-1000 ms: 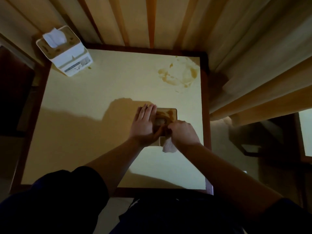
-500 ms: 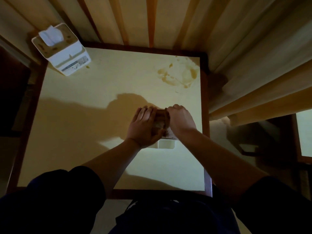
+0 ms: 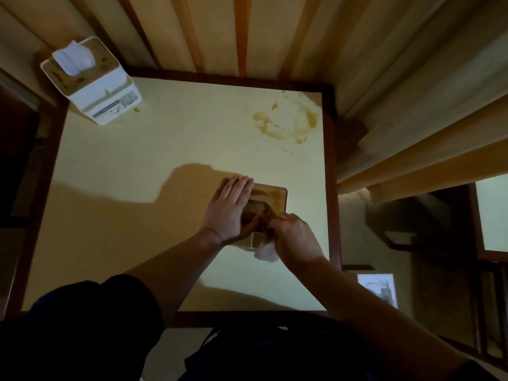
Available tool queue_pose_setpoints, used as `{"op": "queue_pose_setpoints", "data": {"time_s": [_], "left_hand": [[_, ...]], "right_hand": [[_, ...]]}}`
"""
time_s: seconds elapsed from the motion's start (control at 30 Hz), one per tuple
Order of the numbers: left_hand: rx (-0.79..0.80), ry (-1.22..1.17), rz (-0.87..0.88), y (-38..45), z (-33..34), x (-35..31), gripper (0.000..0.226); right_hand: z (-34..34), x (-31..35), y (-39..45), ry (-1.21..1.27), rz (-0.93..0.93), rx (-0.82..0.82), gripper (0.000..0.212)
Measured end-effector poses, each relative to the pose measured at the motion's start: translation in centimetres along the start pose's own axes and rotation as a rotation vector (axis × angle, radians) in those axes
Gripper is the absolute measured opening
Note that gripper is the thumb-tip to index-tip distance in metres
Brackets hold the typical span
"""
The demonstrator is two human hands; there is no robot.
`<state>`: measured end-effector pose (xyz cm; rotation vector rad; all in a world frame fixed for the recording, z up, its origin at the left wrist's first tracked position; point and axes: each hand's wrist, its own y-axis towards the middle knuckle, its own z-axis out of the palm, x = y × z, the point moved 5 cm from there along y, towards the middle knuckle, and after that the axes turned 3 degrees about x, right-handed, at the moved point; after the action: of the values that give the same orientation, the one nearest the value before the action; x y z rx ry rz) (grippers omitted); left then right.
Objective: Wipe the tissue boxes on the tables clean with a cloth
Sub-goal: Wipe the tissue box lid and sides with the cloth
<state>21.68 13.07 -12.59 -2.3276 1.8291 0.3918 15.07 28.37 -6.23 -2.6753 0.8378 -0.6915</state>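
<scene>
Stained cream table [image 3: 165,188] with dark rim stands against slatted wall [image 3: 220,31].

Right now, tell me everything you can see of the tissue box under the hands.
The tissue box under the hands has a wood-look lid with rounded corners, brown smears and a tissue showing at its slot, over a pale body. It stands on the yellow table, right of centre. The left hand lies flat on its left side, fingers straight. The right hand holds a whitish cloth against its near right corner.
</scene>
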Motion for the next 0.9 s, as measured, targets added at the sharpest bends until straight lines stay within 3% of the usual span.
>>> {"op": "queue_pose_setpoints", "data": {"time_s": [0.17,0.47,0.63,0.9], "left_hand": [[-0.01,-0.041,0.0,0.2,-0.3,0.0,0.087],[-0.059,-0.047,0.02,0.1,0.0,0.1,0.083],[-0.12,-0.021,0.031,0.0,-0.4,-0.1,0.083],[-0.002,0.003,0.001,0.0,-0.1,-0.2,0.088]], "right_hand": [[-1.7,0.0,2.1,-0.032,0.052,0.047,0.017],[-4.7,-1.4,7.5,-0.045,0.172,-0.02,0.024],[-3.4,-0.8,5.7,-0.025,0.163,-0.113,0.021],[-1.0,0.5,0.6,0.014,0.037,-0.073,0.007]]}}
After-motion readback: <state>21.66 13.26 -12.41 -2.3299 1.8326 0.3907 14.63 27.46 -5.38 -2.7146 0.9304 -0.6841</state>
